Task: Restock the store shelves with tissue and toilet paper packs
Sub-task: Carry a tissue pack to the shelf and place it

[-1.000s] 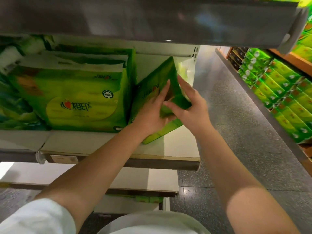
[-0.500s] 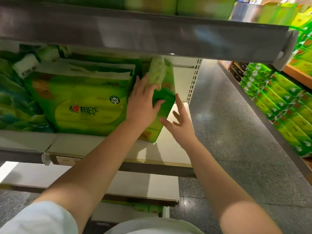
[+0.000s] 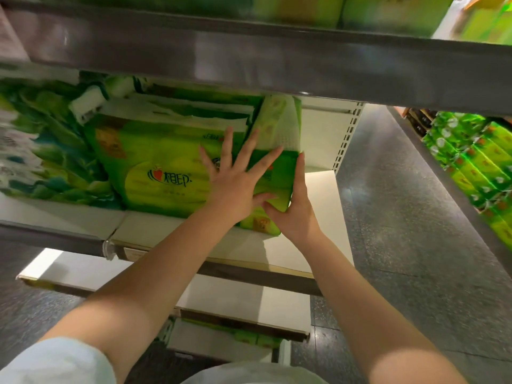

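A green tissue pack [image 3: 279,134] stands upright on the white shelf [image 3: 321,195], pressed against a larger green pack with a red heart logo [image 3: 166,167]. My left hand [image 3: 235,178] lies flat with fingers spread across the front of both packs. My right hand [image 3: 293,209] presses against the upright pack's right side and lower corner, thumb under it. Darker green packs [image 3: 50,151] fill the shelf's left part.
A grey shelf edge [image 3: 249,56] hangs just above the packs. Bare white shelf lies to the right of the upright pack. Lower white shelves [image 3: 235,303] sit below. Across the dark aisle floor [image 3: 401,217], another shelf holds several green packs [image 3: 476,162].
The pack has been pushed upright against the larger pack. My right hand came back onto its right side, and my left hand spread flat over the fronts.
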